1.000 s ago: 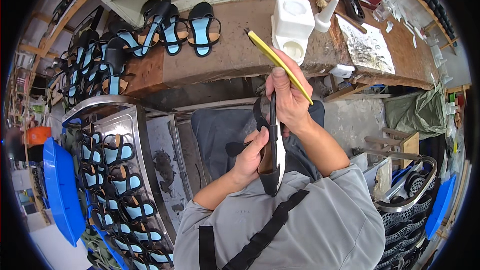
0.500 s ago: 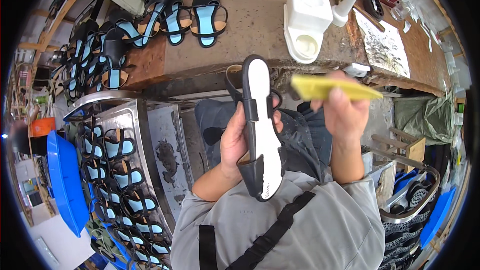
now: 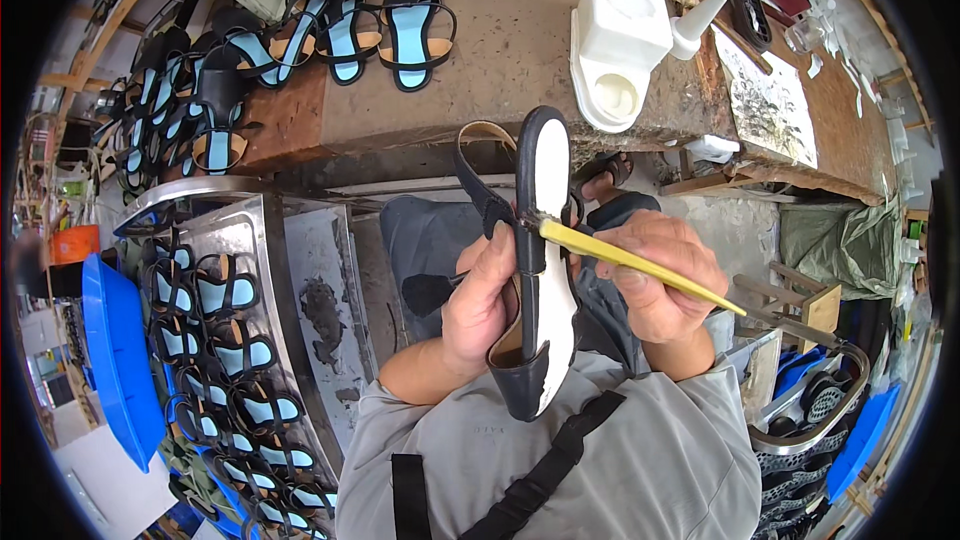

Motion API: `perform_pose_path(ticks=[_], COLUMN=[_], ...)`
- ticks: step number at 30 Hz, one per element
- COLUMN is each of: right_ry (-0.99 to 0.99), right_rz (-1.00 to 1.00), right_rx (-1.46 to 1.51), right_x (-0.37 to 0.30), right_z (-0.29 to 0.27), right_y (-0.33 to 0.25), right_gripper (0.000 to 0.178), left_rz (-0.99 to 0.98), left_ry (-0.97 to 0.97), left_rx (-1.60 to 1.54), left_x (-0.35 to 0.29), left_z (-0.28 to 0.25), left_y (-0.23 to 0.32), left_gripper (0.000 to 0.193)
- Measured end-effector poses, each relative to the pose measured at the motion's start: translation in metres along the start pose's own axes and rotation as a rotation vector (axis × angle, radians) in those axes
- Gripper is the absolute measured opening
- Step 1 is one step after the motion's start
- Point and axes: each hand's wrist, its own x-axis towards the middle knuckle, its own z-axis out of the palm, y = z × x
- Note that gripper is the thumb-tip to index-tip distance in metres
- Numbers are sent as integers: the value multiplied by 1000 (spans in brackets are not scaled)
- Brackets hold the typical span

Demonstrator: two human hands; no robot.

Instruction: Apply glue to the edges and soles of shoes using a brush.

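Note:
My left hand [image 3: 478, 305] is closed round the side of a black sandal [image 3: 545, 155], which is turned with its white underside up and its toe away from me. A loose black ankle strap hangs out on the sandal's left. Between the thumb and fingers of my right hand [image 3: 665, 275] is a flat yellow-handled brush [image 3: 635, 258], slanting down to the right. Its tip touches the sandal's edge by the strap, just above my left thumb. Dark bristles show only in part there.
Several black sandals with light-blue insoles [image 3: 410, 35] stand along the brown bench [image 3: 480, 50]. A white dispenser [image 3: 625, 25] with a round cup sits at its front edge. More sandals lie on a metal rack [image 3: 235, 240] at left, beside a blue basin [image 3: 120, 360]. At right is a wooden stool [image 3: 822, 310].
My right hand has brought the brush left and down onto the sandal's edge. The sandal has shifted slightly right and tilted, showing more of its black side.

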Motion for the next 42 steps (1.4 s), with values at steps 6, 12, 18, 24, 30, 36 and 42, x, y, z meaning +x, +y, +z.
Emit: perform_pose_path(ticks=[6, 12, 18, 24, 30, 36, 42], right_ry=[-23, -77, -10, 19, -21, -141, 344], right_rz=[-24, -23, 88, -68, 15, 331, 719], right_rx=[-22, 66, 141, 94, 140, 139, 4], right_x=[-7, -12, 9, 27, 18, 23, 18], right_z=[3, -7, -16, -21, -30, -48, -74], right_y=[-6, -11, -8, 8, 14, 29, 110], right_gripper=[19, 21, 12, 14, 16, 8, 16], left_rz=[52, 111, 30, 67, 35, 154, 170], left_ry=[-7, -79, 16, -104, 37, 163, 297], left_rx=[19, -24, 89, 121, 75, 82, 27], left_x=[-1, 2, -9, -7, 2, 41, 88], left_z=[-1, 1, 11, 5, 8, -8, -49], left_y=[1, 1, 6, 5, 7, 5, -1], left_gripper=[49, 51, 49, 49, 47, 44, 42])
